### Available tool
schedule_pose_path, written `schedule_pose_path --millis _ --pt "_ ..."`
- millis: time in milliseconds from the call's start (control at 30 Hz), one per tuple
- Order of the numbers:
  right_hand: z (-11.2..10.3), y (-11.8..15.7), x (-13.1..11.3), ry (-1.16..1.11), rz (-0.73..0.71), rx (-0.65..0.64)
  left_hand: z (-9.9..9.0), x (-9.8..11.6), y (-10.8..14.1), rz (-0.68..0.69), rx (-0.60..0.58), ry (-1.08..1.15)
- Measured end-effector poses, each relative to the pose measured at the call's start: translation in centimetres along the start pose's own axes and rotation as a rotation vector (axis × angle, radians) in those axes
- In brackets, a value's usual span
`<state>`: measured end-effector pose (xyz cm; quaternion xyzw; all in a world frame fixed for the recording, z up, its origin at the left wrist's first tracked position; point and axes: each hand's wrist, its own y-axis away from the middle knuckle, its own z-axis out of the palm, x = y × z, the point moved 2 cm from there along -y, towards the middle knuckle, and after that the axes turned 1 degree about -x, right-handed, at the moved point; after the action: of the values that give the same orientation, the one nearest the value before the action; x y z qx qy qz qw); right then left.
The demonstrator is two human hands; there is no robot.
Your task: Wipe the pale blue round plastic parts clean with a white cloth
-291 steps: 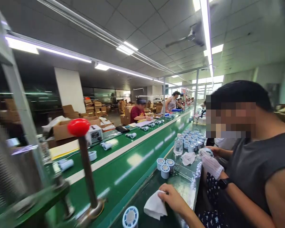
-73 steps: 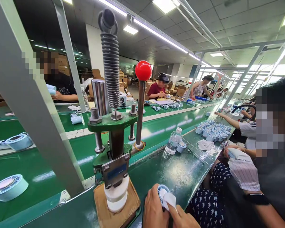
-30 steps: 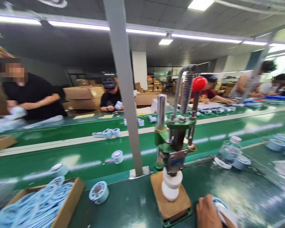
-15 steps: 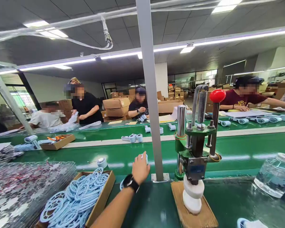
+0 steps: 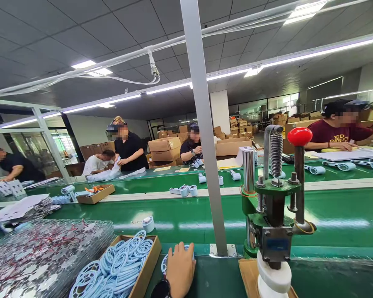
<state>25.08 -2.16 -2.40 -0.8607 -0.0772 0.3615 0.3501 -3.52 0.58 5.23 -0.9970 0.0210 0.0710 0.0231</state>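
My left hand (image 5: 180, 269), with a dark watch on its wrist, reaches palm down over the near green bench. Its fingers curl over a light blue round part (image 5: 165, 263) that is mostly hidden beneath and beside them. To its left stands a cardboard box (image 5: 153, 258) full of light blue rings (image 5: 124, 260). Another light blue round part (image 5: 148, 224) rests on the green belt beyond. The hand press (image 5: 276, 223) with a red knob (image 5: 299, 136) is to the right, its white pads over a cardboard sheet. My right hand is out of the picture.
A grey post (image 5: 205, 124) rises from the bench edge between my hand and the press. Stacked clear trays (image 5: 49, 252) of wired parts lie at the left. Light blue parts (image 5: 183, 190) sit along the line. Several people work across the belt.
My left hand has drawn back from the belt toward the near bench edge. The view has tilted up and shifted left, and the water bottle at the right has left the picture.
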Motion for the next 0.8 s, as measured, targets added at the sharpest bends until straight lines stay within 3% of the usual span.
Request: schedule_pose_path --millis 67,133,300,433,633,800 --pt "2.9 -1.1 0.2 -0.129 -0.005 -0.002 -0.8 -0.7 -0.8 -0.013 0.007 0.013" --pt "4.6 -1.5 1.2 -0.206 0.020 0.016 -2.3 -2.3 -3.6 -0.037 0.013 0.028" --pt "5.5 -1.9 3.2 -0.264 0.029 0.076 -5.4 -9.5 -12.0 -0.181 -0.049 0.028" --pt "6.3 -1.9 3.1 -0.268 -0.023 0.159 -4.9 -13.7 -14.9 -0.269 -0.155 -0.003" --pt "7.7 -2.1 3.2 -0.264 -0.075 0.223 -2.1 -14.8 -16.2 -0.270 -0.230 -0.048" --pt "6.7 -2.3 3.4 -0.247 -0.062 0.172 -2.2 -12.8 -15.5 -0.124 -0.249 -0.035"
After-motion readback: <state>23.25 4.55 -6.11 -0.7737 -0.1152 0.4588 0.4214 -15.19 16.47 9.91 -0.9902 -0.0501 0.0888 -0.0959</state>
